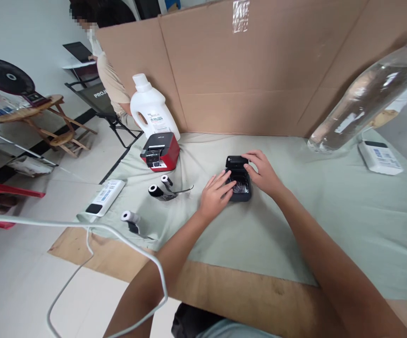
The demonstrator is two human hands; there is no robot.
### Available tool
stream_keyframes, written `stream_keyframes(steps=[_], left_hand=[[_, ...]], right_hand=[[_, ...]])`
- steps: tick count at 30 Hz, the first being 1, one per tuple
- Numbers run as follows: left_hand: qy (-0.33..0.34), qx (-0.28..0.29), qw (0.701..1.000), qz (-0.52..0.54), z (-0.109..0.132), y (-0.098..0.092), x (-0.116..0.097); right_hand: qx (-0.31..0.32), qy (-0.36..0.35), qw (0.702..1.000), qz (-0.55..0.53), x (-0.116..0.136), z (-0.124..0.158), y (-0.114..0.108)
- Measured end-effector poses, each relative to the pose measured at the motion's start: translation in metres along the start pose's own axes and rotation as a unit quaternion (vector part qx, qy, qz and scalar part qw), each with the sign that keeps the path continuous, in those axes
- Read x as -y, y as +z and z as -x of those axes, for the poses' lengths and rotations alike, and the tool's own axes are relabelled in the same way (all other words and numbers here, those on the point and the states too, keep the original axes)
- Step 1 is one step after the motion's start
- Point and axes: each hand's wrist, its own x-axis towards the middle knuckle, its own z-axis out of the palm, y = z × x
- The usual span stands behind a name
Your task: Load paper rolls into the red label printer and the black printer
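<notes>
A small black printer (241,197) stands on the cloth with its lid (235,161) raised. Inside its open bay lies something shiny and dark that I cannot make out. My left hand (215,195) rests against the printer's left side, fingers stretched out with the tips over the bay. At the lid's right end, my right hand (264,174) has its fingers bent around the edge. To the left stand small paper rolls: a black-sided one (155,190), a white one (166,180) beside it, and another white one (130,217) nearer me.
A red-and-black printer (161,152) and a white jug (154,110) stand at back left. White power banks (105,197) lie at both sides. A large water bottle (365,98) leans at right, before a cardboard screen (246,70). A pale cable (129,241) loops in front.
</notes>
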Motion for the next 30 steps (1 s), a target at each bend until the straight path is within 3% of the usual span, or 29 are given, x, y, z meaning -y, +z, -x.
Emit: stream_keyframes(steps=[2,6,9,11,14,16,23,27,30], left_hand=[[-0.003,-0.007,1.0,0.004,0.0,0.0,0.001],[-0.013,-0.013,1.0,0.011,0.0,0.0,0.003],[-0.041,0.001,0.999,0.028,0.0,-0.001,0.003],[-0.062,0.012,0.997,0.043,0.0,-0.002,0.003],[-0.074,0.028,0.995,0.066,-0.002,-0.004,0.004],[-0.075,0.04,0.993,0.077,-0.004,-0.005,0.005],[-0.076,0.073,0.993,0.055,-0.004,-0.003,0.009],[-0.061,0.057,0.994,0.071,0.002,-0.002,0.012],[-0.107,0.058,0.99,0.073,0.006,0.001,0.015]], right_hand=[[0.016,0.005,1.0,-0.017,0.004,0.005,-0.005],[0.141,0.049,0.988,-0.043,0.007,0.01,-0.01],[0.131,0.085,0.987,-0.031,0.002,0.012,-0.006],[0.12,0.152,0.98,-0.035,-0.005,0.012,-0.004],[0.154,0.261,0.948,-0.093,-0.015,0.012,-0.002],[0.181,0.291,0.928,-0.146,-0.02,0.01,0.0],[0.171,0.312,0.911,-0.207,-0.021,0.01,0.005],[0.139,0.337,0.923,-0.123,-0.011,0.02,0.0],[0.163,0.305,0.934,-0.09,0.009,0.033,-0.003]])
